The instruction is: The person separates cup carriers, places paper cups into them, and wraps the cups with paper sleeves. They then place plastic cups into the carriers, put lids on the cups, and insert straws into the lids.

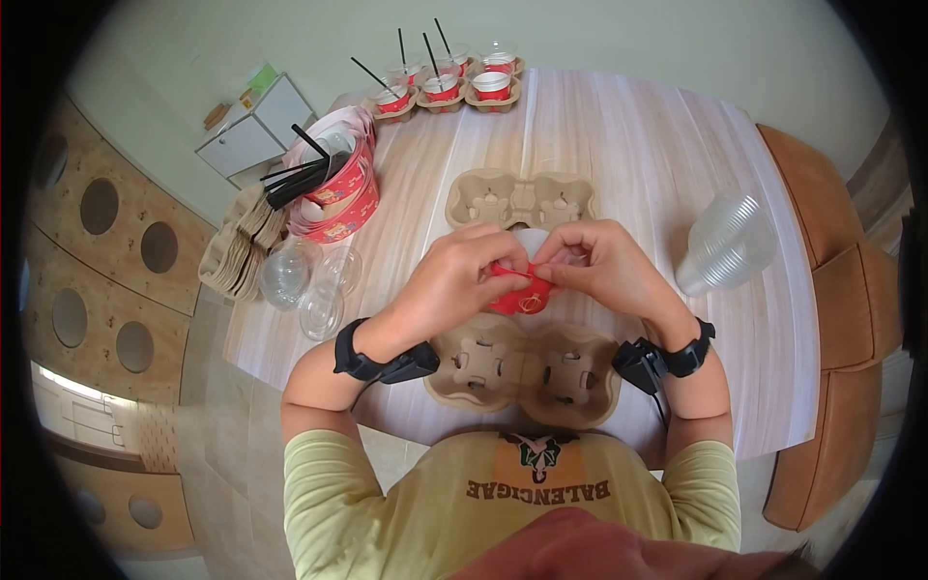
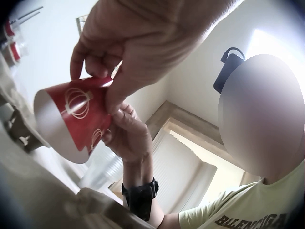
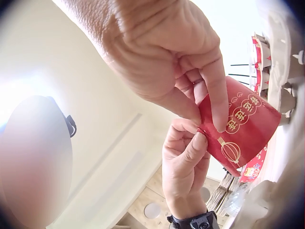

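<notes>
In front of the chest, both hands pinch a red paper cup sleeve (image 1: 522,295) with gold lantern prints. Its white inside and wide open end show in the left wrist view, where the sleeve (image 2: 78,107) tapers toward the fingers. My left hand (image 1: 459,275) grips one side of its narrow edge, thumb toward the body. My right hand (image 1: 604,271) pinches that edge close beside it, thumb and forefinger meeting at the red paper (image 3: 243,126). Below the hands lies a brown pulp cup carrier (image 1: 522,372); a second carrier (image 1: 522,198) lies just beyond them.
Stacked clear plastic cups (image 1: 730,242) lie to the right. On the left are clear dome lids (image 1: 324,304), stacked carriers (image 1: 237,246) and red printed buckets (image 1: 338,198) with black straws. Filled carriers holding red-sleeved cups (image 1: 442,89) stand at the back. Brown chairs (image 1: 851,300) border the right edge.
</notes>
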